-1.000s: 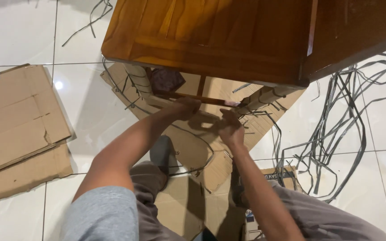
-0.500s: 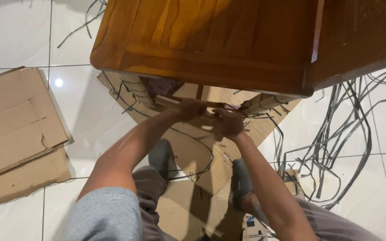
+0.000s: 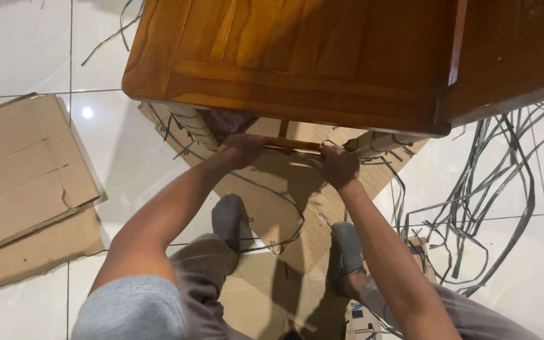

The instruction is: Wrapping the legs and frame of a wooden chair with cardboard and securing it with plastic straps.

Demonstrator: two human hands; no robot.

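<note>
Since the earlier frames my view has drifted so the table (image 3: 297,56) sits higher and fills more of the top, and both hands have closed in toward each other on the rail (image 3: 291,145) under its edge.

Head view: my left hand (image 3: 242,150) is curled around the left end of the thin wooden rail, fingers wrapped over it, just below the table's front edge. My right hand (image 3: 337,165) grips the same rail's right end, knuckles up, thumb side toward the left hand; the two are near but apart. The rail runs level between two wrapped table legs: one leg (image 3: 191,124) just left of my left hand, the other (image 3: 378,143) just right of my right hand. Below the hands lies flattened cardboard (image 3: 272,201) with a loose strap across it. My grey-socked feet (image 3: 228,217) rest nearer to me on that cardboard. Far left of the left hand lie more cardboard sheets (image 3: 23,182); right of the right hand, a tangle of grey straps (image 3: 480,189) sprawls on white tiles (image 3: 45,50).
</note>
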